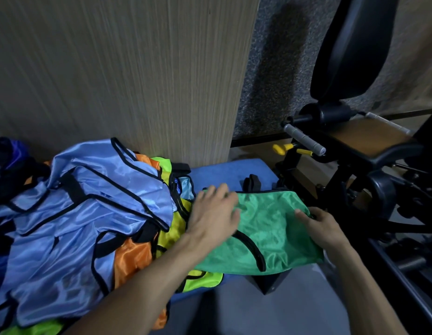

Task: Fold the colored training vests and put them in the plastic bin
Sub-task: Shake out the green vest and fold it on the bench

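A green mesh vest (pixel 265 228) with black trim lies spread on the blue bench pad (pixel 229 170). My left hand (pixel 213 213) lies flat on the vest's left part, fingers straight and a little blurred. At the vest's right edge, my right hand (pixel 319 226) holds the cloth with curled fingers. To the left sits a heap of vests: light blue ones (pixel 89 213) on top, orange (pixel 132 259) and neon yellow (pixel 178 228) ones showing under them. No plastic bin is in view.
A wood-grain panel (pixel 137 68) stands behind the bench. Black gym equipment (pixel 355 165) with a padded backrest, grey handle and yellow knobs crowds the right side. Grey floor (pixel 294 298) lies in front. Dark blue cloth (pixel 12 153) sits at the far left.
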### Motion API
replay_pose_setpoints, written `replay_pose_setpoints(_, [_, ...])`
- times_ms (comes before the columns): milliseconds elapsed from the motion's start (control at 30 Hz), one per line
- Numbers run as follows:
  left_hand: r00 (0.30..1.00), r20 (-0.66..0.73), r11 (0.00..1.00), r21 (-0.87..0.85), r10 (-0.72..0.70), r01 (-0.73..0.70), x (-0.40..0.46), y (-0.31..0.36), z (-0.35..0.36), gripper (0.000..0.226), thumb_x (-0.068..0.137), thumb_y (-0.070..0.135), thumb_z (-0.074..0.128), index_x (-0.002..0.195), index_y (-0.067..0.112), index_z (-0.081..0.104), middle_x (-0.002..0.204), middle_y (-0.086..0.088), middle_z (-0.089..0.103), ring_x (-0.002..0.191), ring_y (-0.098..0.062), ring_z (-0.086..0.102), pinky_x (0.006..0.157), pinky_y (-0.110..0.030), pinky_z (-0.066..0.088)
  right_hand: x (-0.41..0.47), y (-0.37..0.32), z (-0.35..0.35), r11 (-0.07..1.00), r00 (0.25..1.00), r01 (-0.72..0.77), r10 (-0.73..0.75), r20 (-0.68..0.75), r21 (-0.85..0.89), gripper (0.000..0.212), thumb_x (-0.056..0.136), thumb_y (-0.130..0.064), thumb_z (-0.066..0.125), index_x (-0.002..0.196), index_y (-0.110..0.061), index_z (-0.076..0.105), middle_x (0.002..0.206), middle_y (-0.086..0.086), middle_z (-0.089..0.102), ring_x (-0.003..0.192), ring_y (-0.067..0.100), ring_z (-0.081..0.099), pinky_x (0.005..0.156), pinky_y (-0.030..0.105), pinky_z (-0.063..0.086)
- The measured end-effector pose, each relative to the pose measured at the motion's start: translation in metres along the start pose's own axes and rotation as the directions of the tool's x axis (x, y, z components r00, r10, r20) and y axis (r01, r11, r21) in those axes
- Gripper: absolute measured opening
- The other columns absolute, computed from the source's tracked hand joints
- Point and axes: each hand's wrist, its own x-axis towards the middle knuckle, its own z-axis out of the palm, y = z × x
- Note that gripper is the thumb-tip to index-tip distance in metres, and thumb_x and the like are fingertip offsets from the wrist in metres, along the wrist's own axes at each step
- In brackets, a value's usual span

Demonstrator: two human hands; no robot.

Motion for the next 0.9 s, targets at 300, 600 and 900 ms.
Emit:
replay_pose_setpoints(300, [0.94,0.126,0.948,0.075,-0.316,0.308,-0.009,-0.024,-0.016,0.031,0.101,0.034,0.05,0.124,0.014,0.048,0.109,-0.01,0.069,0.099,-0.035,0.067,0.071,-0.038,0.04,-0.002,-0.005,-0.003,0.99,1.0,-0.007,0.007,0.004,-0.142,0.038,0.095,-0.04,0.067,0.125,-0.016,0.064,0.109,0.005,0.068,0.093,0.024,0.068,0.087,0.042,0.057])
replay_pose_setpoints(600, [0.97,0.083,0.966,0.147,-0.227,0.214,-0.01,-0.021,-0.017,0.036,0.101,0.032,0.05,0.134,0.018,0.047,0.131,-0.004,0.048,0.12,-0.028,0.047,0.095,-0.042,0.042,-0.014,-0.003,-0.001,0.979,0.999,-0.032,0.037,0.021,-0.2,0.057,0.088,-0.038,0.077,0.137,-0.018,0.056,0.118,0.009,0.067,0.103,0.03,0.067,0.089,0.044,0.057])
replay_pose_setpoints(900, [0.882,0.466,0.996,0.03,0.061,-0.085,0.003,0.019,0.039,0.087,0.087,0.088,0.014,0.158,0.045,-0.01,0.166,0.001,-0.027,0.148,-0.039,-0.032,0.117,-0.066,-0.016,-0.022,-0.009,-0.003,0.949,0.978,-0.207,0.193,0.082,0.236,0.022,0.091,-0.017,0.075,0.112,-0.013,0.069,0.093,0.011,0.076,0.08,0.027,0.074,0.062,0.033,0.06])
